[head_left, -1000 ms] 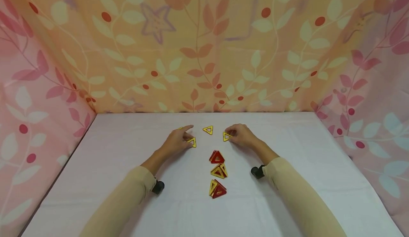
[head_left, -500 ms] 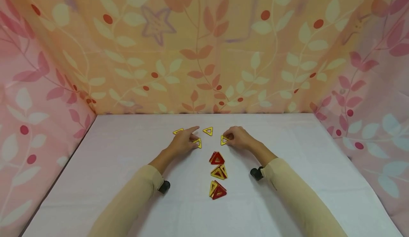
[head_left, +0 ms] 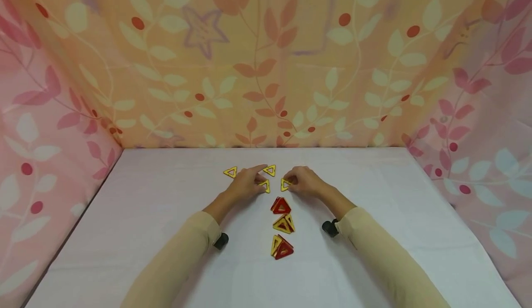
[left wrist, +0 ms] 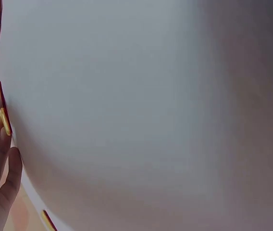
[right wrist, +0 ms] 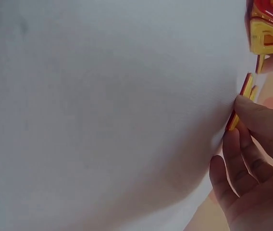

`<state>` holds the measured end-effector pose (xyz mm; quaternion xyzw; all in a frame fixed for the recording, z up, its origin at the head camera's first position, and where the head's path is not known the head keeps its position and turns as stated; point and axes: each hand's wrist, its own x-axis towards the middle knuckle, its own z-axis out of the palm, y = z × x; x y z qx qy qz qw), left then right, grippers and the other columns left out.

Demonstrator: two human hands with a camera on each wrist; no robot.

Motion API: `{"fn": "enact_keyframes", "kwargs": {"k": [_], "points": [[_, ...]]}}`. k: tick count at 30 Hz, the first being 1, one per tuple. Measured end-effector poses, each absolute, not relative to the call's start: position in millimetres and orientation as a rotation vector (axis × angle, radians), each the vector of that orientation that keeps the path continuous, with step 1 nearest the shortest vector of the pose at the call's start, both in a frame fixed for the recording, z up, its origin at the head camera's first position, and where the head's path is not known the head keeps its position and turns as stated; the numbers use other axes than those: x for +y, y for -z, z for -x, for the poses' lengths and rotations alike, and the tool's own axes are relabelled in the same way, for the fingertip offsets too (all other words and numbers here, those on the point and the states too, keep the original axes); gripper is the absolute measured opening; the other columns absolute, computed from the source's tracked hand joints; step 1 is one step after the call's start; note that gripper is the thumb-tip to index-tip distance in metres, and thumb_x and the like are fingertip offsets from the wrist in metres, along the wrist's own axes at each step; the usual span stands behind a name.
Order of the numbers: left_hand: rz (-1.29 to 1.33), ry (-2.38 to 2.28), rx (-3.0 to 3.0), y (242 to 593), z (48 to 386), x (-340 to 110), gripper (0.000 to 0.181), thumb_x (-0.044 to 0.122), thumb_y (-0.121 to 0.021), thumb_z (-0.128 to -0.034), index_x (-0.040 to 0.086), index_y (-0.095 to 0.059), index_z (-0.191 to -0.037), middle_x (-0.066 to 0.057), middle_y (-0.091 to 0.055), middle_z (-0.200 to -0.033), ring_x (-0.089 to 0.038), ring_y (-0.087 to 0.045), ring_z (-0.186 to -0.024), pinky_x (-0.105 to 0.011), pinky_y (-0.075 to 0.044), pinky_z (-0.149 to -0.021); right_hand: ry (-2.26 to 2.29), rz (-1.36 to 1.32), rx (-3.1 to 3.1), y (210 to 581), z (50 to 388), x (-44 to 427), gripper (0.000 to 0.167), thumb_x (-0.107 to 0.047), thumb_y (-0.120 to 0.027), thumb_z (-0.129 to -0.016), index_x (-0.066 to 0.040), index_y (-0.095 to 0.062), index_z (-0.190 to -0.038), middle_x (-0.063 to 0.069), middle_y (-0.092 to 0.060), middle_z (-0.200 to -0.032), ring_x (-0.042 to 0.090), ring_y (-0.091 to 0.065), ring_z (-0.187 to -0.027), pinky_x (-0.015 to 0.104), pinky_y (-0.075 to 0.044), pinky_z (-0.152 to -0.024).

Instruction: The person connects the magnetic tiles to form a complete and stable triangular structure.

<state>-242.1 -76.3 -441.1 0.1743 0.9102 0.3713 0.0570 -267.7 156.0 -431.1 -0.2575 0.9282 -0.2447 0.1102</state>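
Observation:
In the head view my left hand (head_left: pixel 246 182) pinches a yellow hollow triangle tile (head_left: pixel 267 186) between thumb and fingers. Facing it across a small gap, my right hand (head_left: pixel 306 181) pinches a second yellow triangle tile (head_left: pixel 284 184). Seen edge-on in the right wrist view, this right tile (right wrist: pixel 232 120) has a red layer against the yellow one. A third yellow triangle (head_left: pixel 270 170) lies just behind the left fingertips. Left of the left hand lies another yellow triangle (head_left: pixel 230 172), partly covered by that hand.
Nearer the person, three small groups of triangles form a column: a red group (head_left: pixel 281 205), a mostly yellow one (head_left: pixel 284 224) and a red-and-yellow one (head_left: pixel 283 247). A white cloth (head_left: pixel 374 262) covers the table. Patterned curtains (head_left: pixel 257 68) enclose the back and sides.
Both hands have moved toward each other with their triangles, narrowing the gap between the two tiles. The left hand has uncovered more of the triangle at its left. The three groups stay put.

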Motion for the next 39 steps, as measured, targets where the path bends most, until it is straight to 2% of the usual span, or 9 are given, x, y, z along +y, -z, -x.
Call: {"fn": "enact_keyframes", "kwargs": {"k": [8, 14, 20, 27, 39], "points": [[-0.555, -1.122, 2.743, 441, 244, -68, 0.069, 0.005, -0.079, -0.0838, 0.01, -0.049, -0.146, -0.005, -0.074, -0.109, -0.021, -0.068, -0.106, -0.04, -0.049, -0.098, 0.741, 0.783, 2.725, 433, 266, 154, 0.029, -0.007, -0.076, -0.086, -0.002, -0.072, -0.114, 0.003, -0.068, -0.099, 0.017, -0.058, -0.088, 0.035, -0.051, -0.086], [-0.561, -1.096, 2.752, 441, 245, -64, 0.069, 0.006, -0.079, -0.0842, 0.009, -0.049, -0.146, -0.005, -0.074, -0.111, -0.023, -0.065, -0.112, -0.045, -0.039, -0.107, 0.759, 0.811, 2.734, 435, 266, 154, 0.029, -0.006, -0.076, -0.085, -0.002, -0.072, -0.113, 0.004, -0.068, -0.098, 0.017, -0.059, -0.089, 0.036, -0.051, -0.085], [-0.585, -1.109, 2.753, 444, 247, -57, 0.067, 0.004, -0.079, -0.084, 0.007, -0.05, -0.145, -0.006, -0.074, -0.11, -0.022, -0.067, -0.109, -0.043, -0.043, -0.103, 0.74, 0.834, 2.746, 435, 266, 153, 0.029, -0.004, -0.076, -0.084, -0.001, -0.072, -0.113, 0.005, -0.069, -0.098, 0.017, -0.06, -0.089, 0.036, -0.051, -0.085], [-0.62, -1.064, 2.743, 442, 248, -49, 0.062, 0.004, -0.076, -0.0863, 0.006, -0.051, -0.143, -0.006, -0.073, -0.112, -0.025, -0.062, -0.117, -0.047, -0.032, -0.111, 0.729, 0.816, 2.743, 433, 265, 153, 0.031, -0.003, -0.076, -0.084, 0.001, -0.071, -0.114, 0.006, -0.069, -0.1, 0.018, -0.061, -0.091, 0.038, -0.051, -0.086], [-0.628, -1.09, 2.708, 445, 251, -53, 0.061, 0.001, -0.076, -0.0849, 0.006, -0.053, -0.141, -0.007, -0.072, -0.115, -0.023, -0.061, -0.12, -0.049, -0.031, -0.113, 0.721, 0.836, 2.747, 434, 266, 153, 0.029, -0.003, -0.075, -0.084, 0.001, -0.071, -0.113, 0.005, -0.068, -0.097, 0.017, -0.06, -0.089, 0.036, -0.051, -0.085]]}}
